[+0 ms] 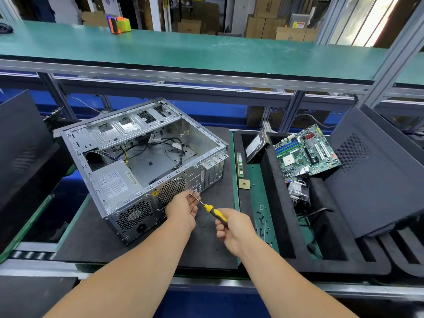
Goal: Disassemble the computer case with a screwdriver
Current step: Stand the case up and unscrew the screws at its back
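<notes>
An open grey computer case (146, 161) lies on its side on a black mat, its power supply (114, 180) still inside at the near left corner with loose cables behind it. My right hand (234, 230) grips the yellow-and-black handle of a screwdriver (212, 210) just in front of the case's rear panel. The thin shaft points up and left into my left hand (183, 207), whose fingers pinch the tip close to the rear fan grille (171, 189).
Right of the case lie a RAM stick (239, 165), a CPU chip (244, 184) and several loose screws (262, 216) on the green surface. A black foam tray (282, 203) holds a hard drive (255, 145), a motherboard (305, 152) and a heatsink (298, 193). Dark side panels (376, 171) lean at both sides.
</notes>
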